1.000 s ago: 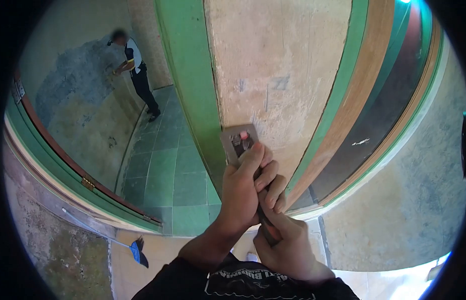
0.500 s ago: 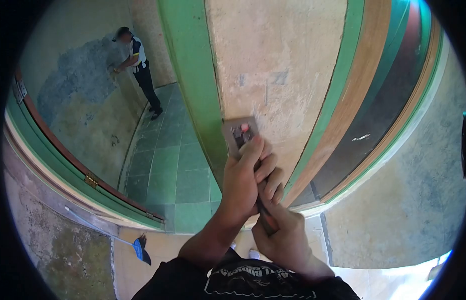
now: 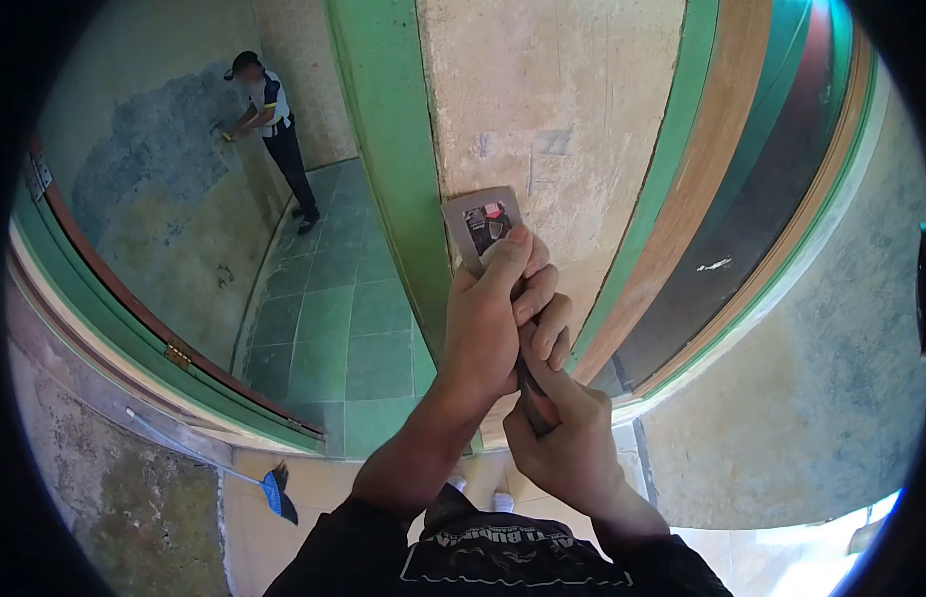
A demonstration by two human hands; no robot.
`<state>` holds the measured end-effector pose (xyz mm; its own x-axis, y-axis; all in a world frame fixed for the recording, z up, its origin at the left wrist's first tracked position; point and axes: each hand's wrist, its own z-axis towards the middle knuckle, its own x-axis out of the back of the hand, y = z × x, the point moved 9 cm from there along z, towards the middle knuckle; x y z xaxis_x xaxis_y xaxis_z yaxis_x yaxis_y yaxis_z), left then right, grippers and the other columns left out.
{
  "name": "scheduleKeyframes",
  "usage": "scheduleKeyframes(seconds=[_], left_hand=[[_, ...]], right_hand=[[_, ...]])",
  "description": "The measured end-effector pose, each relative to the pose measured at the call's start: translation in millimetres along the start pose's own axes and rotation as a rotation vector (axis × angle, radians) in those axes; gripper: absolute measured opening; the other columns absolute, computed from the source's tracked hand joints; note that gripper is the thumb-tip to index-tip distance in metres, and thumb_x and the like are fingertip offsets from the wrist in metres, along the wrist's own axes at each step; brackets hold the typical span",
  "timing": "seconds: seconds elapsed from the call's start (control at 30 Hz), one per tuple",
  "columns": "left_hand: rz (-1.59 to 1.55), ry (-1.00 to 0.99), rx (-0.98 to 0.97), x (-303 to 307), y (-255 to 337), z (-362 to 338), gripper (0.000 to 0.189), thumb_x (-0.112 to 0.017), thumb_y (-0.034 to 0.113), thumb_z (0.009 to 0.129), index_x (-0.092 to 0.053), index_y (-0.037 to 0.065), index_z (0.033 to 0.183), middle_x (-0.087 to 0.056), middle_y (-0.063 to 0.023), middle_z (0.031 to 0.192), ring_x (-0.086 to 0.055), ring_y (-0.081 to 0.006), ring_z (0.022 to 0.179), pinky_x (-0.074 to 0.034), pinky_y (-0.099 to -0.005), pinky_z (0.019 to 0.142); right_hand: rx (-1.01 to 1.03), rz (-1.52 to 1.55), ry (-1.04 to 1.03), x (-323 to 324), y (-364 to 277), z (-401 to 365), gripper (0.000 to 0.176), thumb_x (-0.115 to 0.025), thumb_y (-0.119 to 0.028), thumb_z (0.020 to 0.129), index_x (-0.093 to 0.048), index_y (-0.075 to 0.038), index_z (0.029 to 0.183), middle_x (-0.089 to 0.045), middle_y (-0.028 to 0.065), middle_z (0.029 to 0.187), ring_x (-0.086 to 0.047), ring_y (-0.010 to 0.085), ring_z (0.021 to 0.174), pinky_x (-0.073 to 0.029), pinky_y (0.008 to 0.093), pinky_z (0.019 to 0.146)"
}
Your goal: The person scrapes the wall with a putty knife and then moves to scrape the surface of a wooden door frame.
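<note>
A scraper with a flat grey blade and a dark, partly red label lies against the worn beige wall strip, close to its left green frame. My left hand is closed around the scraper near the blade, its thumb lying along the lower part of the label. Lower down, my right hand wraps the dark handle, which shows some red. Much of the handle is hidden by my fingers. Faint grey patches mark the wall above the blade.
Through the doorway at left, a person stands at a patchy grey wall, arms raised to it. A blue broom lies on the floor at lower left. A dark panel in a wooden frame stands at right.
The scraper and both my hands have moved up along the wall strip. The blade's label, blurred before, is now sharper. The person at left has hardly moved.
</note>
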<state>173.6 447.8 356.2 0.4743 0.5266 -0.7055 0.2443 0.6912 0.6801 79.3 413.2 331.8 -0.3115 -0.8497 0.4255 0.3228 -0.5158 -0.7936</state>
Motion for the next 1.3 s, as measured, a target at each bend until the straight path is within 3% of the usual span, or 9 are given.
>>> scheduleKeyframes(seconds=[0.37,0.77,1.3], left_hand=[[-0.053,-0.005,-0.002,-11,6,3,0.028,-0.042,0.030,0.098,-0.041,0.012,0.076,-0.029,0.0060,0.049,-0.033,-0.0079,0.033,-0.037,-0.0255,0.029],[-0.077,-0.007,0.056,-5,0,-2,0.029,-0.042,0.032,0.098,-0.042,0.012,0.077,-0.029,0.0065,0.049,-0.033,-0.0072,0.032,-0.038,-0.0256,0.030],[-0.013,-0.020,0.007,-16,12,6,0.028,-0.043,0.033,0.098,-0.041,0.012,0.078,-0.029,0.0065,0.050,-0.033,-0.0076,0.032,-0.039,-0.0261,0.030]], right_hand=[[0.067,0.045,0.027,13,-15,11,0.050,-0.059,0.002,0.069,-0.053,-0.002,0.119,-0.055,0.0200,0.066,-0.060,0.0361,0.060,-0.047,0.0416,0.055],[0.044,0.009,0.003,8,-17,5,0.046,-0.058,0.002,0.070,-0.055,-0.002,0.115,-0.055,0.0206,0.066,-0.059,0.0396,0.063,-0.047,0.0435,0.055],[0.069,0.006,-0.022,13,-21,17,0.055,-0.057,0.004,0.069,-0.049,-0.002,0.123,-0.055,0.0219,0.067,-0.059,0.0402,0.064,-0.047,0.0450,0.057]])
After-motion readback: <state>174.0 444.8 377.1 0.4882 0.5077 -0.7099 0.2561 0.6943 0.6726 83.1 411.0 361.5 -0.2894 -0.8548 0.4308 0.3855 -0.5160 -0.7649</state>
